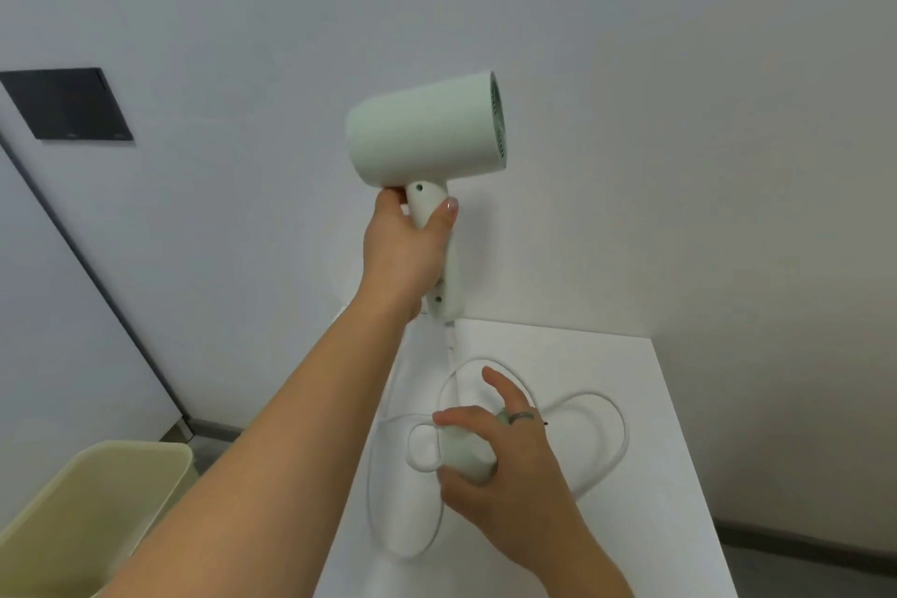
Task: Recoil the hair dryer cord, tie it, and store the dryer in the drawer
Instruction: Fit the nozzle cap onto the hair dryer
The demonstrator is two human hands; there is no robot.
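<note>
A pale green hair dryer (427, 131) is held up in the air in front of the wall, barrel pointing right. My left hand (407, 248) grips its handle. Its white cord (602, 442) hangs from the handle's foot and lies in loose loops on the white cabinet top (670, 524). My right hand (505, 466) holds the pale green plug (463, 452) just above the loops, thumb and fingers round it, index finger stretched out. No drawer is in view.
A pale yellow bin (92, 515) stands on the floor at the lower left. A dark panel (68, 104) is mounted on the wall at the left. White walls close the corner behind and right of the cabinet.
</note>
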